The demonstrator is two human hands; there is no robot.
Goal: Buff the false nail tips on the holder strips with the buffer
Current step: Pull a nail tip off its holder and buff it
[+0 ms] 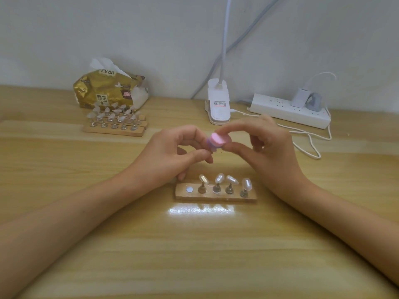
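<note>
A wooden holder strip (216, 196) lies on the table in front of me with several pearly nail tips (219, 178) on metal stands; its leftmost spot shows only a bare magnet (189, 189). Above it, my right hand (263, 145) pinches a pink buffer block (219, 140) between thumb and fingers. My left hand (172, 152) has its fingers curled and pinches something small right against the buffer; the pinched item itself is mostly hidden by the fingers and the buffer.
More holder strips (114, 128) with several nail tips sit at the back left, in front of a gold tissue pack (108, 91). A white clip lamp base (218, 104) stands behind my hands. A white power strip (289, 111) and its cables lie at the back right.
</note>
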